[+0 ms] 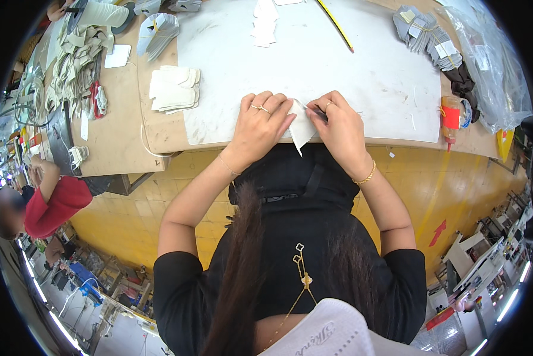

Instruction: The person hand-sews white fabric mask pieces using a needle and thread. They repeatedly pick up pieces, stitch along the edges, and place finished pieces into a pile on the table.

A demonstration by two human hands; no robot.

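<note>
A small cream-white cut piece point(302, 129), which looks like fabric or thin leather, is held between my hands at the table's front edge, one pointed corner hanging down. My left hand point(261, 126) pinches its left side with thumb and fingers. On the other side, my right hand point(341, 127) is closed at the piece's upper right edge. Something small and dark shows between the right thumb and fingers; its kind is hidden. To the left of my left hand lies a stack of similar cream pieces point(174, 89).
A white work sheet point(361, 77) covers the table, with a yellow pencil point(337, 26) and white pieces point(265, 25). Bundled grey pieces point(418, 29), a red-labelled bottle point(450, 115) and a plastic bag point(486, 65) are right. A red-sleeved person point(55, 202) works at far left.
</note>
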